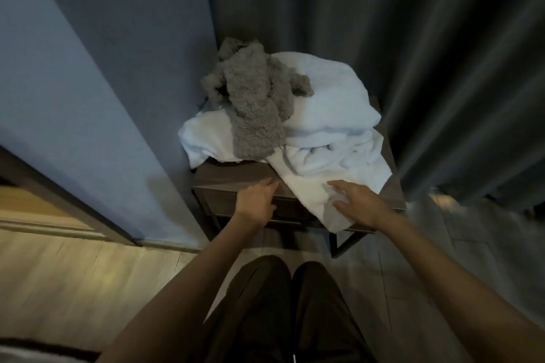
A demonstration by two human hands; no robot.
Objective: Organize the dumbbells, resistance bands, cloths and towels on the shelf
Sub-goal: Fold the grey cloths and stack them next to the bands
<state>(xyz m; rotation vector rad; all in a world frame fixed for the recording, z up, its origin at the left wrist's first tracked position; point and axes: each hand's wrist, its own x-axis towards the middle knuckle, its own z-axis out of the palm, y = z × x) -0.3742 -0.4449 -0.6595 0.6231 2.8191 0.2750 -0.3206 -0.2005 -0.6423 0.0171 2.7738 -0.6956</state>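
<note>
A white towel (318, 127) lies crumpled on the shelf (233, 177), a grey cloth (253, 103) heaped on it at 10 o'clock. The right hand (356, 203), fingers spread and released, rests on the towel's hanging corner; the left hand (256, 200), loosely open, touches the shelf's front edge at 9 o'clock.

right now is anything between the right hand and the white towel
Nothing visible: the right hand hovers open directly over the crumpled white terry towel's near corner. The fuzzy grey cloth lies farther back on top.

No legible text, label or number on anything in view
</note>
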